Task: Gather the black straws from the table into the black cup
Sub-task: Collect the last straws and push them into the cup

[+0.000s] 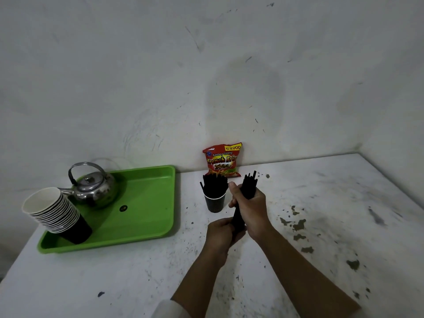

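A bundle of black straws (250,182) stands nearly upright above the white table, just right of the black cup (215,203). My right hand (249,208) grips the bundle round its middle. My left hand (221,234) holds its lower end. The cup stands on the table with several black straws (214,183) sticking out of its top. The bundle's tips lean slightly to the right, away from the cup.
A green tray (146,203) at the left carries a steel kettle (95,187) and a leaning stack of paper cups (54,210). A red snack bag (222,160) leans on the wall behind the cup. The table's right side shows chipped, stained paint (298,224).
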